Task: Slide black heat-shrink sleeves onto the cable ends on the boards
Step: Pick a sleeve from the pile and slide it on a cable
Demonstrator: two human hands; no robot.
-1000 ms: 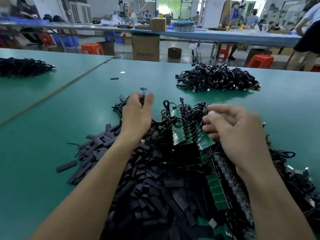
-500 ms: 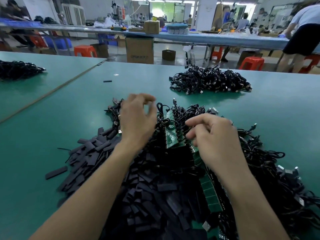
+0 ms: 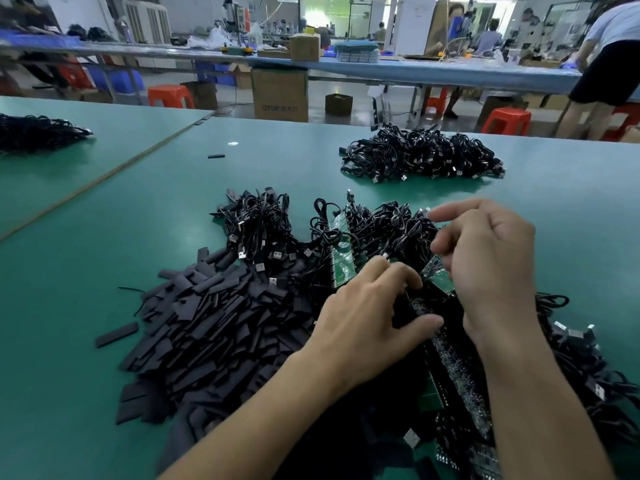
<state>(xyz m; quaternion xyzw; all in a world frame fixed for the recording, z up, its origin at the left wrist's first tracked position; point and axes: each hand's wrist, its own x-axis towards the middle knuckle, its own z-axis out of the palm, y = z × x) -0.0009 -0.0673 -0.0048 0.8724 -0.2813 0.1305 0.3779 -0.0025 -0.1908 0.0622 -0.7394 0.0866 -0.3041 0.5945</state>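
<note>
Green worktop point(image 3: 104, 237), workshop behind. Left hand point(image 3: 367, 317), right hand point(image 3: 485, 265): fingers curled among boards point(image 3: 341, 261) and cables point(image 3: 388, 226); contents unclear. Sleeves point(image 3: 214, 323): heap left of both. Step: probably threading; next, align sleeve mouth with cable end.

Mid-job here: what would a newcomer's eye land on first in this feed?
A big heap of heat-shrink sleeves spills over the green table at near left. Right of it, the left hand and right hand sit close together over green boards tangled in black cables. Farther back, a separate cable heap lies alone.
</note>
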